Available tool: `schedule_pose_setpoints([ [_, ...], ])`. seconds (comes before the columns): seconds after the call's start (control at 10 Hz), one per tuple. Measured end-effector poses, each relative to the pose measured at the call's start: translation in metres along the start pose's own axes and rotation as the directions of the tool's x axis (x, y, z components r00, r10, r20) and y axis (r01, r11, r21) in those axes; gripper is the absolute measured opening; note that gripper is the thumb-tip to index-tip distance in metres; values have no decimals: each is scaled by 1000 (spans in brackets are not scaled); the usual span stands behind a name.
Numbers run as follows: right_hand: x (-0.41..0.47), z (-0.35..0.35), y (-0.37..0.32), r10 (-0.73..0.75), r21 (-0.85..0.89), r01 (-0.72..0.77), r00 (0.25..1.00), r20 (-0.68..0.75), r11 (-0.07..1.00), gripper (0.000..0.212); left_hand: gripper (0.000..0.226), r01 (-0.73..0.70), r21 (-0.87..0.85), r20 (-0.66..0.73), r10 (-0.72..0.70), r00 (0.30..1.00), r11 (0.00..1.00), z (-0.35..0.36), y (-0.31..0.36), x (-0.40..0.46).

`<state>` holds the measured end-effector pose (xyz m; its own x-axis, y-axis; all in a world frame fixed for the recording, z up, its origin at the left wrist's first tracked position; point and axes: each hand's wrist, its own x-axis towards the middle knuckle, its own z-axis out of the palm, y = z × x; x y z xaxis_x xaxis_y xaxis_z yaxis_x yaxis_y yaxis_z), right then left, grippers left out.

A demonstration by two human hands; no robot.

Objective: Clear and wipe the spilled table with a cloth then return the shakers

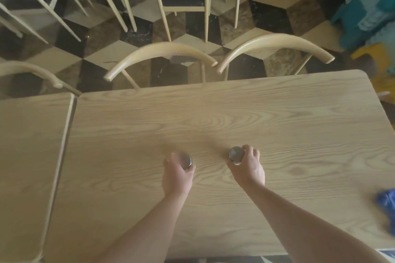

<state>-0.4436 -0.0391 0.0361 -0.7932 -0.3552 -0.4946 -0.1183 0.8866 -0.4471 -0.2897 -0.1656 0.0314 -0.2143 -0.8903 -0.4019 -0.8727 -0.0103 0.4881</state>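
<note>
Two small glass shakers with metal tops are near the middle of the light wooden table [213,113]. My left hand [176,174] is wrapped around the left shaker [187,161], whose body is mostly hidden by my fingers. My right hand [248,166] grips the right shaker [236,154], its round metal cap facing up. Whether the shakers rest on the table or hang just above it is unclear. A blue cloth [385,200] lies crumpled at the table's right edge, apart from both hands.
A second wooden table [27,156] butts against the left side. Two curved wooden chair backs [160,51] [275,41] stand along the far edge, with a third [32,71] at far left. More chairs stand on the checkered floor beyond. Teal and yellow items [372,17] sit at right.
</note>
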Motion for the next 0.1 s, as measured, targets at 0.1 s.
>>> schedule_pose_setpoints([
  [0.1,-10,-6,5,62,29,-62,998,6,998,95,83,51,-29,26,-50,998,998,-5,-2,-6],
])
